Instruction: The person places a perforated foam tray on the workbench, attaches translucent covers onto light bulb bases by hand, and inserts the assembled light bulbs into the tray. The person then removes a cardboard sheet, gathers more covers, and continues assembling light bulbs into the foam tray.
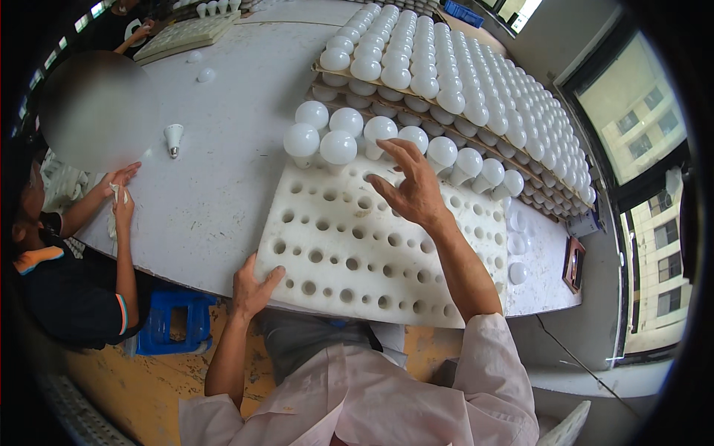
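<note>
A white foam tray (338, 245) with rows of round holes lies at the table's front edge. White light bulbs stand along its far side, among them a front-row bulb (338, 149) and one farther right (442, 152). My left hand (255, 288) grips the tray's near left edge, thumb toward the top. Over the tray's far half hovers my right hand (409, 184), thumb and fingers apart and nothing between them. Its fingertips are close to a bulb (380, 129), overlapping it in view; whether they touch it I cannot tell.
Stacked layers of bulbs (461, 82) fill the far right. A single bulb (173, 140) lies on the white table (201, 215). At the left sits another person (74, 275), hands holding white cloth-like material. A blue stool (175, 320) stands below.
</note>
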Demonstrator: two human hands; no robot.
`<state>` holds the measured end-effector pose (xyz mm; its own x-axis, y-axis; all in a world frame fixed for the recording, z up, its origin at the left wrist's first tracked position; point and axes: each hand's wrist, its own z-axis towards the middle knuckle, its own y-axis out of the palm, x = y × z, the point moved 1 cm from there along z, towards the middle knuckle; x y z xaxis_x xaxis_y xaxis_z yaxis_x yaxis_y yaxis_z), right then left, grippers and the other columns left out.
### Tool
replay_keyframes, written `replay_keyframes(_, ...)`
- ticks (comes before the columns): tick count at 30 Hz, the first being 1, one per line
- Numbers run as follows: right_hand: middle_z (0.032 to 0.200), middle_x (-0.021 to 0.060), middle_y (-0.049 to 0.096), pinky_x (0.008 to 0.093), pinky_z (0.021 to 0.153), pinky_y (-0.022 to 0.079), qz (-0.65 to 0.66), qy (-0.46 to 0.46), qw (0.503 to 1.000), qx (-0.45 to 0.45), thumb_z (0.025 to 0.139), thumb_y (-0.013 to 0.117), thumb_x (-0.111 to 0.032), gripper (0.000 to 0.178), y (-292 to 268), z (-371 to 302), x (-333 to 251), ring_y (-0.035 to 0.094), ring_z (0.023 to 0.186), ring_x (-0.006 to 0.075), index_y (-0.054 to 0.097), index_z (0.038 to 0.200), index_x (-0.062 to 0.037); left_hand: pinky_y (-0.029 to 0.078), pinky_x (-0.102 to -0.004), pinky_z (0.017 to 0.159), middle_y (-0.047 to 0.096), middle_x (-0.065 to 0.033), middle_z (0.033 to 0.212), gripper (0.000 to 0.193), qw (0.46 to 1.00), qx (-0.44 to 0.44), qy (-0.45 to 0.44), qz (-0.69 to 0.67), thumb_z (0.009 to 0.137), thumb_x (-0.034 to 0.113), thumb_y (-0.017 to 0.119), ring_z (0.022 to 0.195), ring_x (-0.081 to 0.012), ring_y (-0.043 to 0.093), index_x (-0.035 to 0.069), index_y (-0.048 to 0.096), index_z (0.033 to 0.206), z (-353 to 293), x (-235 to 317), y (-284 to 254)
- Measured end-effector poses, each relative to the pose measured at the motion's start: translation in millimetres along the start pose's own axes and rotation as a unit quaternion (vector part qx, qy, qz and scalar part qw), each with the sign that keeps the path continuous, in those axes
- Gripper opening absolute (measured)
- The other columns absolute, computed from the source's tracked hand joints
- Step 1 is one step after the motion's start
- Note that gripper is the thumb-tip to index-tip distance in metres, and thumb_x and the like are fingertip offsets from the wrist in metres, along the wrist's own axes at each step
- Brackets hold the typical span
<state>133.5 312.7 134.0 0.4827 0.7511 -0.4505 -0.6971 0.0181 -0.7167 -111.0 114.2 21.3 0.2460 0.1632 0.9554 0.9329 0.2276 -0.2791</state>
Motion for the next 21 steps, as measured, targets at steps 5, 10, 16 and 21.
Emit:
replay_keyframes(5, 0.114, 0.0134, 0.057, 0.039, 0.09, 0.046, -0.131, 0.144, 0.981, 0.011, 0.068, 0.077, -0.013, 0.056, -66.3, -113.5, 19.4, 0.054, 0.106, 0.0298, 0.057, 0.119, -0.0077, 0.051, -0.0346, 0.078, 0.067, -0.0199, 0.094, 0.053, 0.998, 0.039, 0.025, 0.045, 0.08, 0.033, 0.066, 0.085, -0.0263, 0.066, -0.005, 0.055, 0.116, -18.4, -3.1, 13.0)
replay_keyframes(10, 0.124, 0.0147, 0.05, 0.0455, 0.094, 0.042, -0.24, 0.174, 0.955, -0.02, 0.07, 0.074, -0.014, 0.059, -84.2, -184.7, 28.0, 0.047, 0.116, 0.0353, 0.052, 0.124, -0.0092, 0.051, -0.0327, 0.076, 0.068, -0.0188, 0.091, 0.055, 0.998, -0.054, -0.027, 0.024, 0.082, 0.041, 0.065, 0.083, -0.0252, 0.067, -0.004, 0.058, 0.113, -12.0, -4.6, 17.8)
replay_keyframes(16, 0.123, 0.015, 0.053, 0.0424, 0.093, 0.043, -0.268, 0.229, 0.936, -0.01, 0.072, 0.074, -0.015, 0.06, -80.8, -176.7, 29.3, 0.05, 0.114, 0.0341, 0.05, 0.127, -0.0095, 0.048, -0.0369, 0.09, 0.06, -0.0229, 0.115, 0.048, 0.984, 0.103, 0.106, 0.096, 0.079, 0.011, 0.067, 0.104, -0.0314, 0.061, -0.006, 0.051, 0.121, 35.6, -17.0, -9.0)
replay_keyframes(21, 0.117, 0.0143, 0.056, 0.0406, 0.09, 0.045, -0.291, 0.277, 0.912, -0.082, 0.071, 0.075, -0.021, 0.063, -67.7, -151.3, 26.7, 0.053, 0.108, 0.0315, 0.05, 0.128, -0.0084, 0.026, -0.0426, 0.112, 0.017, -0.019, 0.151, 0.075, 0.912, 0.117, 0.189, 0.343, 0.071, -0.01, 0.051, 0.14, -0.0346, 0.016, 0.001, 0.026, 0.141, 161.0, -25.1, -41.8)
